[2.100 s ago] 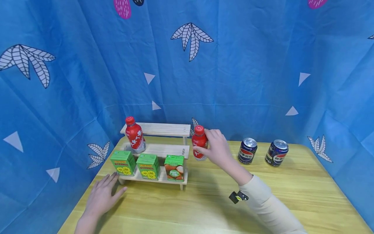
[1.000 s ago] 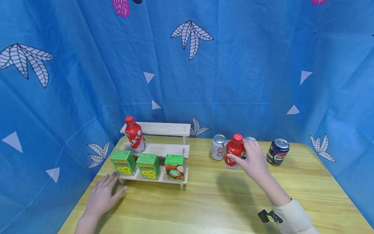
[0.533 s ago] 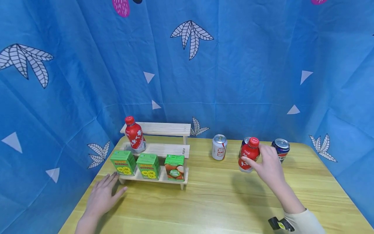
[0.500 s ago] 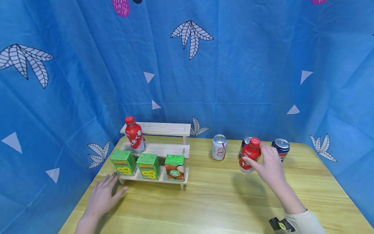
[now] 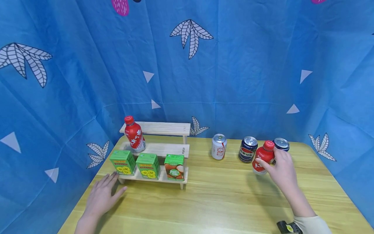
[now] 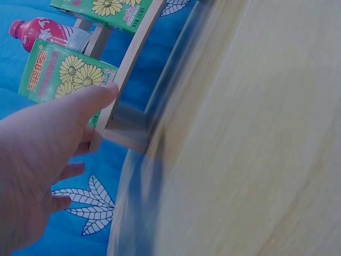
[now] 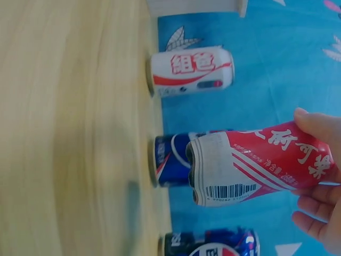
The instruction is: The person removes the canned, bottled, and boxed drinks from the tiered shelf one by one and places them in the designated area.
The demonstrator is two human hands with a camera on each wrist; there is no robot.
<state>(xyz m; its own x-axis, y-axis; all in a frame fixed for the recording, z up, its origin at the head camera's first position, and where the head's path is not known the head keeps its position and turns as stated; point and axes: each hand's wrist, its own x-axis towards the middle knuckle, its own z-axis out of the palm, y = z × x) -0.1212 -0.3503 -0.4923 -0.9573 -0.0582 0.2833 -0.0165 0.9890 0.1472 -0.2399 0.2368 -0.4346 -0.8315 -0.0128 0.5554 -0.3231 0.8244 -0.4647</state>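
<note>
My right hand (image 5: pixel 283 170) grips a red plastic drink bottle (image 5: pixel 264 156) by its upper body, fingers and thumb around it. In the right wrist view the bottle (image 7: pixel 266 165) hangs tilted, its white base off the table. Behind it, the rightmost blue cola can (image 5: pixel 281 144) is partly covered in the head view. Another blue cola can (image 5: pixel 247 150) stands just left of the bottle. My left hand (image 5: pixel 100 196) lies with extended fingers at the front left corner of a stepped wooden shelf (image 5: pixel 172 149), nearest a green drink carton (image 5: pixel 123 162).
A white can (image 5: pixel 219 147) stands between the shelf and the cola cans. Two more cartons, one with yellow flowers (image 5: pixel 148 166) and one with brown fruit (image 5: pixel 174 167), stand on the lowest step. A second red bottle (image 5: pixel 135 135) is on the middle step. Blue curtain (image 5: pixel 251 65) surrounds the table.
My right hand has carried the red bottle rightward from beside the shelf, past the white can and the first cola can, to the rightmost can. My left hand has stayed put.
</note>
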